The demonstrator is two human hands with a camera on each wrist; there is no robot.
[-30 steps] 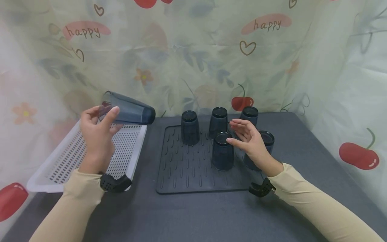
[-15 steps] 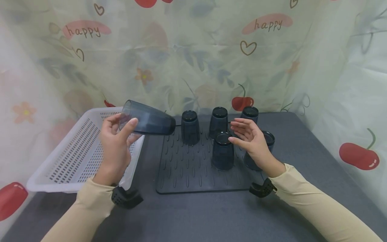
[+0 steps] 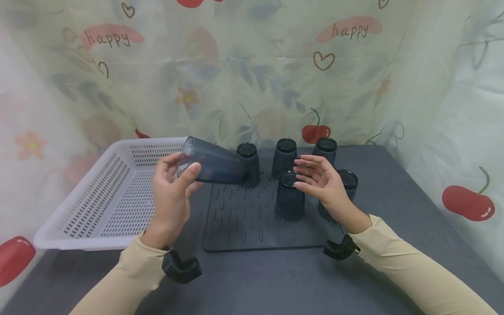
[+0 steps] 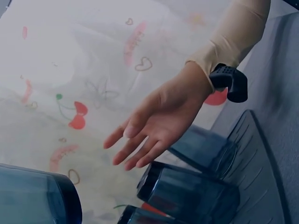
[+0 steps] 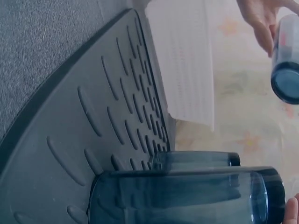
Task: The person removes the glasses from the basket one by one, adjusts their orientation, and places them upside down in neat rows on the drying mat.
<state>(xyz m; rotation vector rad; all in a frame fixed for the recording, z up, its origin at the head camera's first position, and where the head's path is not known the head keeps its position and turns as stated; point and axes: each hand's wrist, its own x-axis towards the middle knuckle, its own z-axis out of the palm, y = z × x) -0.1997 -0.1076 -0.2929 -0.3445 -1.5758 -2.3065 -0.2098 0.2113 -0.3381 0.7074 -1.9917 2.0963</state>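
My left hand (image 3: 169,201) grips a translucent blue cup (image 3: 216,162) near its rim, fingers and thumb on either side. The cup lies nearly level in the air, its dark base toward the right. It overlaps an upside-down cup (image 3: 248,149) at the mat's back left. More such cups stand upside down on the ribbed dark mat (image 3: 236,238): one at front middle (image 3: 290,203), others at the back and right. My right hand (image 3: 324,186), fingers apart and holding nothing, hovers by the front-middle cup and partly hides the front-right cup (image 3: 349,179). Contact there cannot be told.
A white perforated basket (image 3: 98,243) stands left of the mat on the dark tabletop (image 3: 275,280). Behind everything hangs a printed curtain (image 3: 252,87). Both wrists wear black cameras; the left one (image 3: 181,266) hangs over the table.
My left hand has carried the cup rightward and slightly down, from above the basket to in front of the mat's back-left cup. The right hand has hardly moved.
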